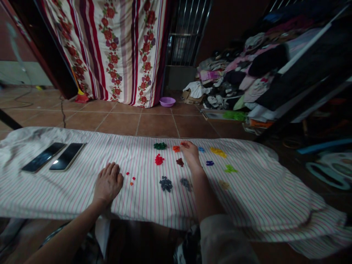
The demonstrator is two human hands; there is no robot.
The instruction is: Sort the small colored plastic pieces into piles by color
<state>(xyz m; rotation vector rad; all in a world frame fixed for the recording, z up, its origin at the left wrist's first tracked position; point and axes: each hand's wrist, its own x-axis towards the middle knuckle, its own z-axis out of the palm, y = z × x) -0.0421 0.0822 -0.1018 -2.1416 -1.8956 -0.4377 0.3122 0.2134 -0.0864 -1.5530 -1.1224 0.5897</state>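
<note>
My left hand (pixel 108 180) rests palm down on the striped cloth (pixel 68 190), its fingers stretched forward and nothing seen in it. Just right of it lie a few loose small pieces, red (pixel 134 178) and orange (pixel 131 184). My right hand (pixel 189 152) reaches to the far side, fingertips pinched beside the pile of small orange pieces (pixel 176 149); whatever is between them is too small to tell. Around it are piles of dark green (pixel 160 146), red (pixel 158 160), brown (pixel 180 162), dark grey (pixel 166 184) and lighter grey pieces (pixel 186 183).
Right of my right arm lie light blue (pixel 201 149), yellow (pixel 218 152), dark blue (pixel 209 163), lime green (pixel 230 168) and tan pieces (pixel 224 184). Two phones (pixel 67 157) lie at the left. Beyond the table are a purple basin (pixel 167 102) and heaped clothes (pixel 233 73).
</note>
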